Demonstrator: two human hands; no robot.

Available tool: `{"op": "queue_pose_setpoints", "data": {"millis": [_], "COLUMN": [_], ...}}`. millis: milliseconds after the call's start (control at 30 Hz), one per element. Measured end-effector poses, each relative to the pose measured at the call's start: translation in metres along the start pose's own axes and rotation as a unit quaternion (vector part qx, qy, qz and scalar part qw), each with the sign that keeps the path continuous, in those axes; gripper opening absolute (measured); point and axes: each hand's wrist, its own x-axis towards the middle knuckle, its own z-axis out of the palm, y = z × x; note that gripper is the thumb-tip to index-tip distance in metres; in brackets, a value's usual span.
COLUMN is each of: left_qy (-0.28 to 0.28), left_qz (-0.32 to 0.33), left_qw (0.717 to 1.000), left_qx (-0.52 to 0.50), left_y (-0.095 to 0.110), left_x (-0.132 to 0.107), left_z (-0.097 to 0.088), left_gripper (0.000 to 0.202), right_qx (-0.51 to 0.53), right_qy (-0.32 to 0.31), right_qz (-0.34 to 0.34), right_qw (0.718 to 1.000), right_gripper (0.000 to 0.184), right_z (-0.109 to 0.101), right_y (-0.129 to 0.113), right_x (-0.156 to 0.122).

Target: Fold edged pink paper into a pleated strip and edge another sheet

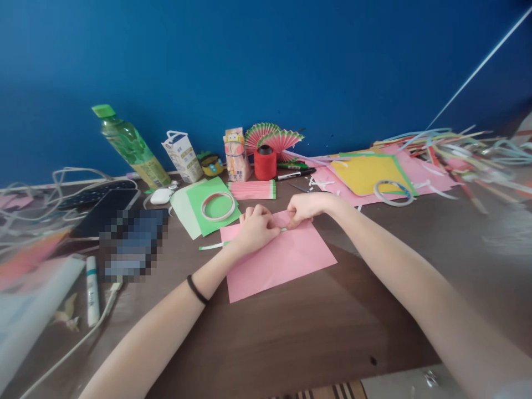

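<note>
A pink sheet of paper (274, 266) lies flat on the dark wooden table. Across its upper part runs a narrow green-and-white paper strip (211, 246), whose left end sticks out past the sheet. My left hand (256, 228), a dark band at its wrist, rests on the sheet with its fingers bent and closed over the strip. Just to the right, my right hand (305, 208) is closed at the sheet's top edge, pinching the strip. A short piece of the strip shows between the two hands; the rest lies under my left hand.
Behind stand a green bottle (133, 147), a carton (183, 156), a red roll (265, 163) and pleated paper fans (276, 139). A tape roll (218, 206) lies on green paper (199, 213). Yellow paper (366, 174) is to the right; a phone (135, 244) and marker (92, 291) are left.
</note>
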Motion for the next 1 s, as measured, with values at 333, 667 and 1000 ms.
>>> {"op": "queue_pose_setpoints", "data": {"millis": [333, 667, 1000], "left_qy": [0.021, -0.027, -0.026], "left_qz": [-0.006, 0.006, 0.026], "left_qw": [1.0, 0.999, 0.999], "left_qx": [-0.004, -0.029, -0.04], "left_y": [-0.002, -0.009, -0.019], "left_x": [0.0, 0.005, 0.007], "left_z": [0.001, -0.009, -0.009], "left_gripper": [0.022, 0.011, 0.02], "right_qx": [0.041, -0.005, -0.007], "right_qy": [-0.009, 0.004, 0.006], "right_qz": [-0.016, -0.023, -0.025], "right_qw": [0.999, 1.0, 1.0], "right_gripper": [0.043, 0.043, 0.043], "right_z": [0.001, 0.0, 0.0], "right_y": [0.003, -0.001, 0.001], "right_x": [0.003, -0.002, -0.001]}}
